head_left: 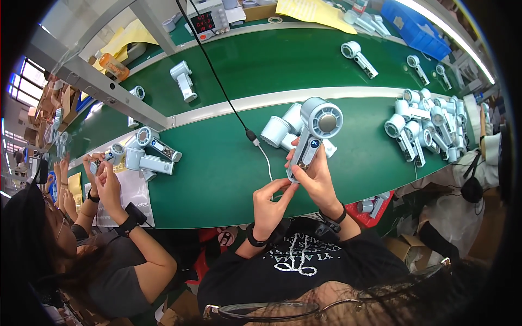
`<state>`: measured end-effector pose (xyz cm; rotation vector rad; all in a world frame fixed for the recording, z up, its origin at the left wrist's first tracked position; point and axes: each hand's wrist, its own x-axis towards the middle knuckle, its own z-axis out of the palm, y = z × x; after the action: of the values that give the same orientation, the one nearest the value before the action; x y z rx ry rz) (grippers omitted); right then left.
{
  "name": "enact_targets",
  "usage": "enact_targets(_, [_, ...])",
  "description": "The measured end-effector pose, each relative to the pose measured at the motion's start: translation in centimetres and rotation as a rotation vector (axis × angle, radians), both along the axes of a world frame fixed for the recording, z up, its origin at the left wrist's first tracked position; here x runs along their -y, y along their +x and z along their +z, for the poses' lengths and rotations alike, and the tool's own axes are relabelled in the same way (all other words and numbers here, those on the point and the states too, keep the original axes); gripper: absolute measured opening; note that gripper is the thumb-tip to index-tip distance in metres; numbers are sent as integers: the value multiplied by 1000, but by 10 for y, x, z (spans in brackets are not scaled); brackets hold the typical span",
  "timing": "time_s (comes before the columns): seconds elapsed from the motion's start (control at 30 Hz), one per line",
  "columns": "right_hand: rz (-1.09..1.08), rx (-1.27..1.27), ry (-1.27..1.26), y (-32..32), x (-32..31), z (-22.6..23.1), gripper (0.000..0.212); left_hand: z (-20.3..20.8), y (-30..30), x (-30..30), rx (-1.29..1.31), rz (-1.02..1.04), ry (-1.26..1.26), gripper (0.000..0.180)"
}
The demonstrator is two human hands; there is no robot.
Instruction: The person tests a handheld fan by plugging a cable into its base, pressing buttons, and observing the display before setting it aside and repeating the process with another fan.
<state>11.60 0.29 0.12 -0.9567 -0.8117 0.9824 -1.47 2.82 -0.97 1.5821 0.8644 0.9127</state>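
Observation:
My right hand is wrapped round the handle of a pale blue handheld fan, its round head pointing up and away from me. A small lit display and an uncovered strip of inner parts show on the handle. At the handle's lower end, the fingers of my left hand are pinched together. A white cable runs down to these fingers from a black connector; its plug is hidden. Just behind the held fan, more pale blue fans lie on the green table.
A large heap of fans covers the table's right side. Several fans lie spaced along the green belt beyond a metal rail. At left, a co-worker's hands hold another fan, beside a small pile. A black cord hangs overhead.

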Motion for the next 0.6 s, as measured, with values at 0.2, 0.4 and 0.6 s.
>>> enact_targets(0.2, [34,4,-22,-1,0,-4,59,0,-1,-1,-9,14,-2,14])
enact_targets(0.4, [-12,-47,-5,-3,-3,1,53,0,0,-1,-46,20,24,14])
enact_targets(0.6, [-102,-113,-13,-6,-9,3,43,1,2,-2,-75,4,84,13])
